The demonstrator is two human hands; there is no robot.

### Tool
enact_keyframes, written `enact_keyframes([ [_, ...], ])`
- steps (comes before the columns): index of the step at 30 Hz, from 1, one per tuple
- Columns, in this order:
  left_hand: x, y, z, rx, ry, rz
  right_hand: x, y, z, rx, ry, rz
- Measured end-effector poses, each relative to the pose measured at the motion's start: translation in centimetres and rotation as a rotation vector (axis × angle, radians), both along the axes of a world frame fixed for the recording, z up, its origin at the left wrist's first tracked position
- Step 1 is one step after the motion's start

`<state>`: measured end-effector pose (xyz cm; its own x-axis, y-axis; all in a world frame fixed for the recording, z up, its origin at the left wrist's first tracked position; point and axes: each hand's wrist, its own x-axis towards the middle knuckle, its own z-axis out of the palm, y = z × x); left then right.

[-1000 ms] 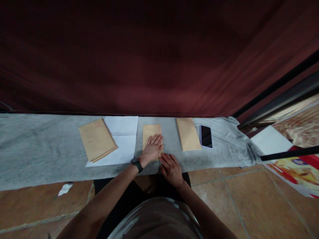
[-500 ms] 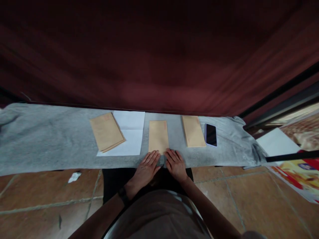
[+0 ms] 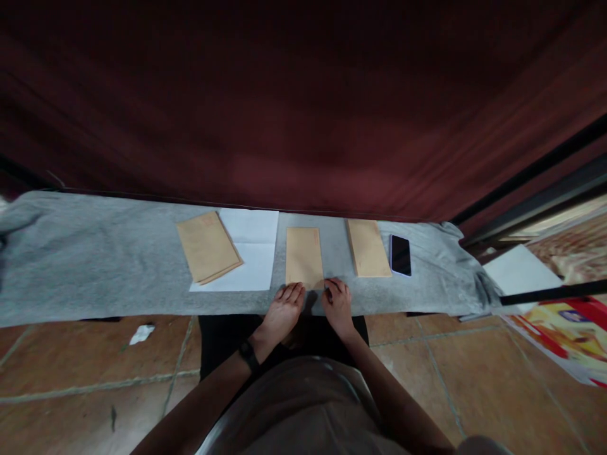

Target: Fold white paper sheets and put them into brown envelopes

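A brown envelope (image 3: 304, 256) lies flat on the grey cloth in front of me. My left hand (image 3: 286, 309) rests at its near left corner, fingers together and bent over the edge. At the near right corner, my right hand (image 3: 337, 305) has its fingers curled in, thumb and fingertips at the envelope's edge. Whether either hand pinches the paper is hard to see. To the left, several brown envelopes (image 3: 208, 246) overlap a creased white sheet (image 3: 253, 253). On the right stands a neat stack of brown envelopes (image 3: 368, 249).
A phone (image 3: 401, 255) lies right of the stack. The grey cloth (image 3: 118, 253) covers a narrow table against a dark red curtain (image 3: 303, 126). Dark bars, a white sheet (image 3: 521, 270) and a colourful package (image 3: 566, 335) are at the far right.
My right hand's fingers, flat and spread before, are now curled at the envelope's corner. My left hand's fingers have drawn closer together. The whole view has shifted slightly.
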<state>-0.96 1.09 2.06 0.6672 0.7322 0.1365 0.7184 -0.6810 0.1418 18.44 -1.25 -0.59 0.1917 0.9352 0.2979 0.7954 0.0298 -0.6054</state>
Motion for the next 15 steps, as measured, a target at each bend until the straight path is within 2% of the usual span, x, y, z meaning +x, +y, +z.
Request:
enact_keyframes([
  [2,0.2,-0.1,-0.1,0.006,0.028,0.005,0.0,0.5,0.2,-0.008,0.158,-0.013],
  [5,0.4,-0.3,-0.3,0.028,0.078,0.000,0.3,1.1,0.2,-0.099,0.455,-0.010],
  [8,0.3,-0.5,-0.5,0.040,0.093,-0.020,0.4,1.3,0.3,-0.191,0.629,-0.009],
  [12,0.3,-0.7,-0.8,0.027,0.066,-0.025,0.0,1.4,0.6,-0.275,0.947,-0.096],
  [15,0.3,-0.7,-0.7,0.014,0.044,-0.017,-0.5,1.6,1.1,-0.344,1.057,-0.084],
])
